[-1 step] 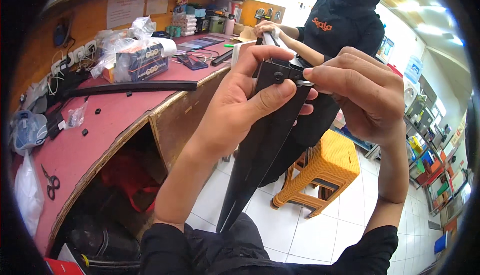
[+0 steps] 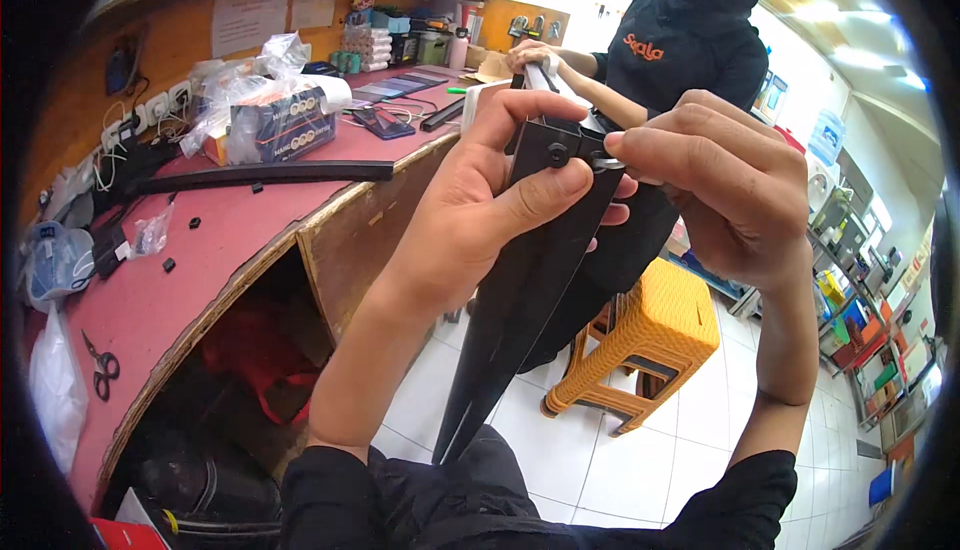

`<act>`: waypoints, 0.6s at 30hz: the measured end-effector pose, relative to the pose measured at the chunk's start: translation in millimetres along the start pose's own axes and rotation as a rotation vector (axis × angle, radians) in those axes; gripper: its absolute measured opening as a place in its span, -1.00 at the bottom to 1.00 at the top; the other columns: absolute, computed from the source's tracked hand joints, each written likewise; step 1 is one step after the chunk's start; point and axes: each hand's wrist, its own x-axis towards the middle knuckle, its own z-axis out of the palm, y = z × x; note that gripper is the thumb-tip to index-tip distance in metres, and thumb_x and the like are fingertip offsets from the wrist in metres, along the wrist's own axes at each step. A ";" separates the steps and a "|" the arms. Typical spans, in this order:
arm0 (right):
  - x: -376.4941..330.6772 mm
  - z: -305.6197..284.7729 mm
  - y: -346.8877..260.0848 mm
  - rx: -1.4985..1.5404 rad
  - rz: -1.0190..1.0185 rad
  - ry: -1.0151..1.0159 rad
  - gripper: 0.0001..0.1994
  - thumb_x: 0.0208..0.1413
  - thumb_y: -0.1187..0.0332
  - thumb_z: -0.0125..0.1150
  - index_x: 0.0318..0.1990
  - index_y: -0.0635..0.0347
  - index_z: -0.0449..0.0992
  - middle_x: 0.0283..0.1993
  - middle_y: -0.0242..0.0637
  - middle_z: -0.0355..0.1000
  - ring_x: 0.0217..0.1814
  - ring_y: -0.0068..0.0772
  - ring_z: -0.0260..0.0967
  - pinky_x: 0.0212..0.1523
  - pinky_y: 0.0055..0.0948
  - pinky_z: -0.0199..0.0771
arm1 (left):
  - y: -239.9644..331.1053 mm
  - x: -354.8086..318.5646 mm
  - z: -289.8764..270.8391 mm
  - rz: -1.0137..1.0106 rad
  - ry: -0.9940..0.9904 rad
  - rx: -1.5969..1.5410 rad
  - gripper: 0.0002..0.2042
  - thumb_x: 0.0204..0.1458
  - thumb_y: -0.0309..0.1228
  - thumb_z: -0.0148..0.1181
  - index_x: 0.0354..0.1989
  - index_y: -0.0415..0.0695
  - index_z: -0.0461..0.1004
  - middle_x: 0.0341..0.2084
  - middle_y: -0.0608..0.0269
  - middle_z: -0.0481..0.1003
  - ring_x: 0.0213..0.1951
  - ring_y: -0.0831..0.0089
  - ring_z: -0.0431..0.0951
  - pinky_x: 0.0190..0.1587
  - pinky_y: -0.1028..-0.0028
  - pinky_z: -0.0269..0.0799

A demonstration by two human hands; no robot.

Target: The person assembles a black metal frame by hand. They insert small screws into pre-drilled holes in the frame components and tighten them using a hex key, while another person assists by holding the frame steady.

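Wrapped around the upper end of a long black bar, my left hand presses its thumb against the front face. The bar slants down toward my lap. On its squared end, beside my thumb, sits a round black screw head. My right hand is closed in a pinch, thumb and index finger at a small silvery metal piece. This piece meets the bar's right side near the top; its exact kind is too small to tell, and the fingertips partly cover it.
At left runs a red-topped workbench bearing a dark strip, scissors, a plastic-covered box and small black pieces. A co-worker stands ahead, hands at another long piece. A yellow stool stands at right.
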 end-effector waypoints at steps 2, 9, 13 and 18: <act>2.5 -1.3 -0.8 -0.016 -0.012 -0.015 -0.71 -0.08 0.54 0.41 -0.12 0.32 0.67 -0.36 -0.19 0.58 -0.41 -0.29 0.51 -0.43 -0.39 0.44 | 0.2 1.2 -0.7 -0.021 -0.012 -0.028 -0.51 0.29 -0.25 0.25 0.31 -0.04 0.23 -0.06 -0.03 0.61 -0.10 0.18 0.73 -0.10 0.21 0.72; 13.4 -14.9 -7.1 -0.182 -0.138 -0.139 -0.65 -0.17 0.41 0.43 -0.14 0.29 0.67 -0.36 -0.19 0.55 -0.39 -0.27 0.47 -0.46 -0.35 0.37 | -1.3 0.7 -4.6 0.085 -0.057 -0.009 -0.56 0.30 -0.31 0.26 0.26 -0.06 0.25 -0.07 0.06 0.60 -0.11 0.27 0.72 -0.12 0.33 0.71; 21.7 -21.9 -8.0 -0.198 -0.156 -0.221 -0.64 -0.15 0.41 0.42 -0.11 0.30 0.64 -0.36 -0.19 0.54 -0.39 -0.25 0.47 -0.46 -0.33 0.36 | -3.4 4.0 -7.1 0.118 -0.107 0.015 -0.61 0.31 -0.31 0.26 0.21 -0.09 0.29 -0.05 0.07 0.60 -0.12 0.33 0.72 -0.10 0.36 0.71; 27.5 -30.5 -8.3 -0.188 -0.117 -0.309 -0.65 -0.11 0.49 0.39 -0.08 0.33 0.61 -0.39 -0.16 0.51 -0.37 -0.27 0.51 -0.47 -0.33 0.40 | -8.3 7.3 -2.4 0.208 -0.063 0.096 -0.66 0.32 -0.34 0.24 0.17 -0.15 0.33 -0.08 0.08 0.59 -0.11 0.37 0.71 -0.09 0.39 0.72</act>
